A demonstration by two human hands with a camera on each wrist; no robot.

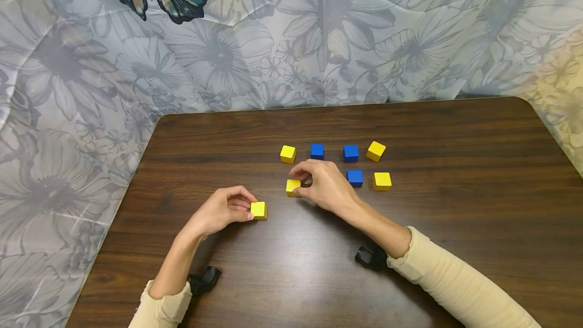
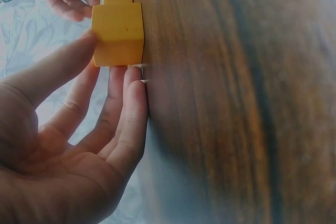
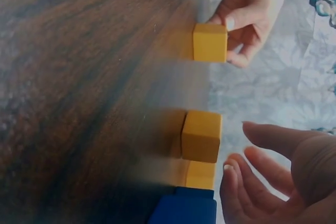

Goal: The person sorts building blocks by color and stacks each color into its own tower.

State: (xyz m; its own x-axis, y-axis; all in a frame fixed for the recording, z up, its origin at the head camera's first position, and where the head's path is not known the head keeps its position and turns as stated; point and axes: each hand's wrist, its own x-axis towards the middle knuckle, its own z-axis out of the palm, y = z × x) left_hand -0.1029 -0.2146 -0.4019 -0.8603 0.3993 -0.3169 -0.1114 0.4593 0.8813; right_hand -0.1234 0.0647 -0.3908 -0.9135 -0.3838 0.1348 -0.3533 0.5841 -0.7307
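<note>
My left hand [image 1: 223, 210] pinches a yellow cube [image 1: 258, 210] between thumb and fingertips, at the left of the group. Seen from the left wrist, this held yellow cube [image 2: 118, 32] is low, right beside the table surface. The right hand [image 1: 325, 185] reaches over a second yellow cube [image 1: 291, 187], its thumb overlapping that cube in the head view. From the right wrist, the right thumb and fingers [image 3: 233, 177] are spread, with a gap between them and the nearby yellow cube [image 3: 202, 136]. Behind the right hand, a blue cube [image 1: 317, 151] is partly covered.
At the back left is a yellow cube [image 1: 288, 154]. Right of the right hand stand two blue cubes [image 1: 350, 153] and two more yellow cubes [image 1: 381, 181]. The brown wooden table [image 1: 455, 166] ends at a floral cloth [image 1: 273, 54] behind it.
</note>
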